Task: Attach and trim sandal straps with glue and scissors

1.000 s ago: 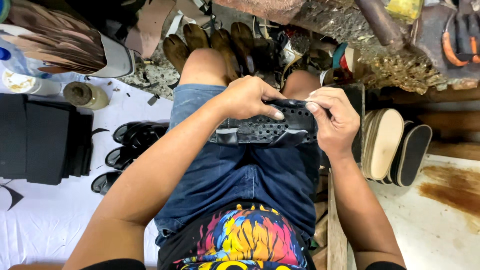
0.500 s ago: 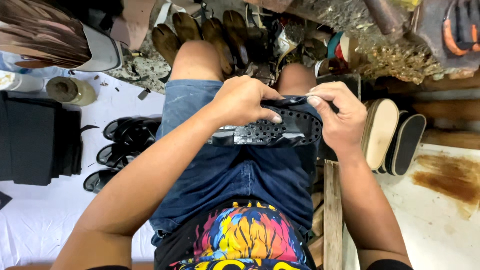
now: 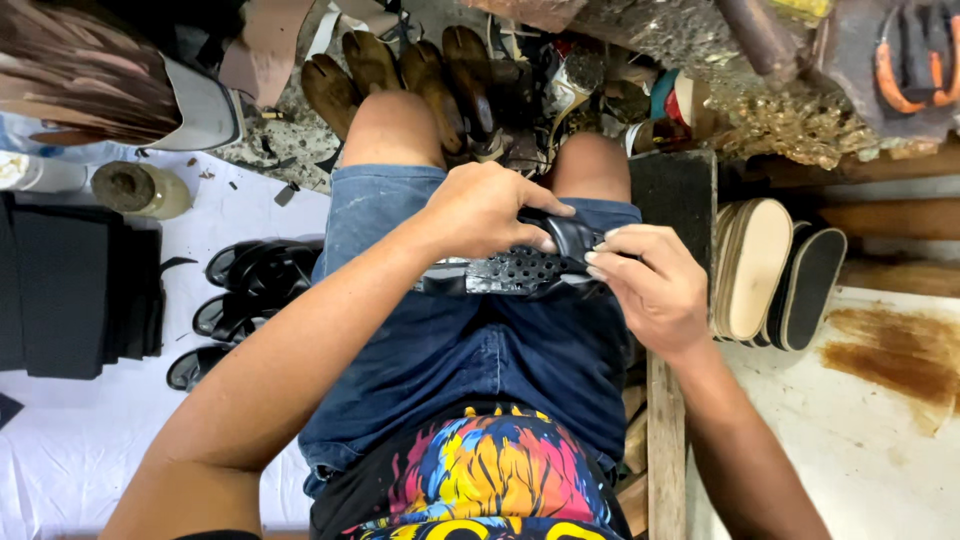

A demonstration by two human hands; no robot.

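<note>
Both forearms are stretched forward from the bottom edge and brought together above the lap. The left hand (image 3: 490, 208) is turned palm down, its knuckles raised and its fingers (image 3: 545, 215) curled downward, the thumb hidden beneath them. The right hand (image 3: 650, 290) is held just beside it, slightly lower, with the wrist bent inward and the fingertips (image 3: 600, 262) pinched together, pointing toward the left fingers and almost meeting them.
</note>
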